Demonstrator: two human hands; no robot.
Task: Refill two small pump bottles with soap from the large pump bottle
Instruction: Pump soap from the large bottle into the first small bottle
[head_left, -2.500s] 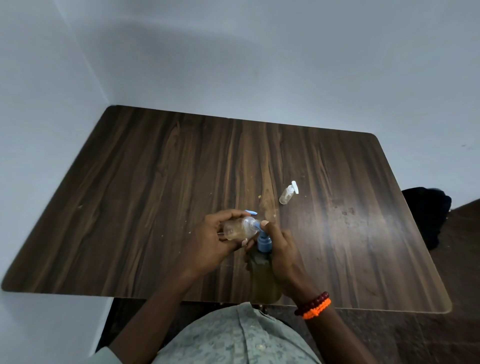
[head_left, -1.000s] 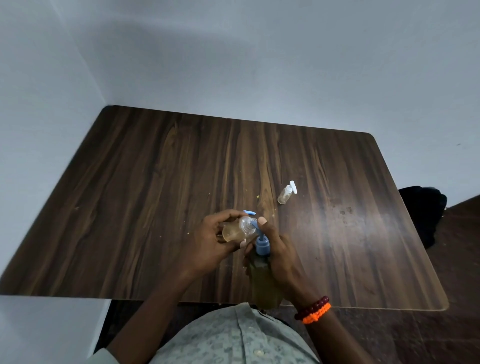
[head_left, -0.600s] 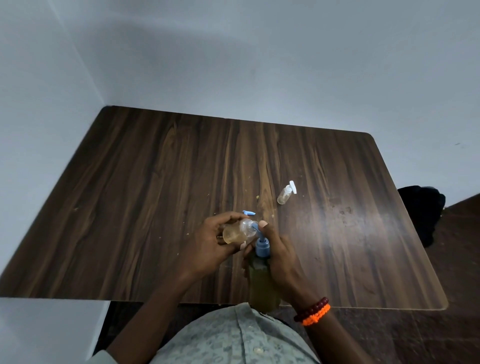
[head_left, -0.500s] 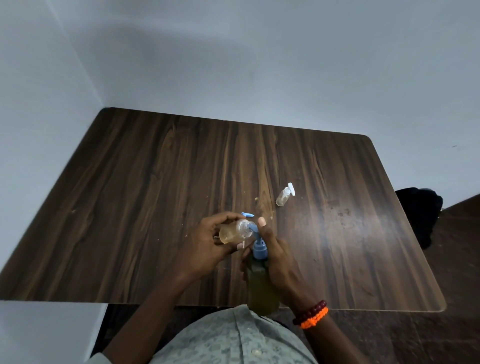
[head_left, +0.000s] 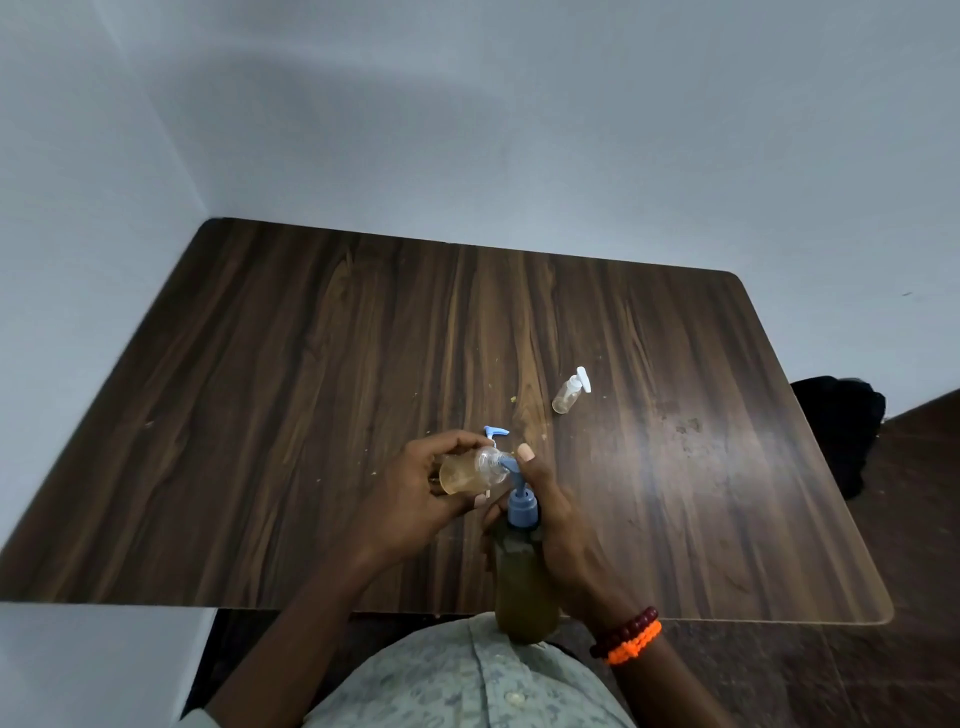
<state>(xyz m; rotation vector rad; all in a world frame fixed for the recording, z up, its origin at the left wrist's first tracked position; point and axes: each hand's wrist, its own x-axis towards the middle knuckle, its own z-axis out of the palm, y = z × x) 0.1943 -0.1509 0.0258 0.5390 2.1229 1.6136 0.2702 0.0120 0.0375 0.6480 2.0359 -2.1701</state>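
- Large pump bottle (head_left: 525, 587): gripped by right hand (head_left: 558, 525), finger on blue pump head (head_left: 511, 464)
- Small bottle (head_left: 470, 470): tilted, held in left hand (head_left: 415, 488); mouth at spout
- Second small bottle (head_left: 569, 391): lies beyond right hand on table (head_left: 260, 415); loose blue pump (head_left: 496, 433) just beyond left hand

table (head_left: 311, 415): dark wood-grain, smooth, slight sheen | small bottles (head_left: 467, 470) (head_left: 566, 397): clear glossy plastic | large bottle (head_left: 524, 587): translucent plastic, blue plastic pump (head_left: 521, 506) | shirt (head_left: 457, 680): matt cloth

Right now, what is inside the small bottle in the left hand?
Amber soap fills part of the small bottle, held tilted by the left hand at the big bottle's nozzle. Fingers cover its far end, so the exact level is hidden.
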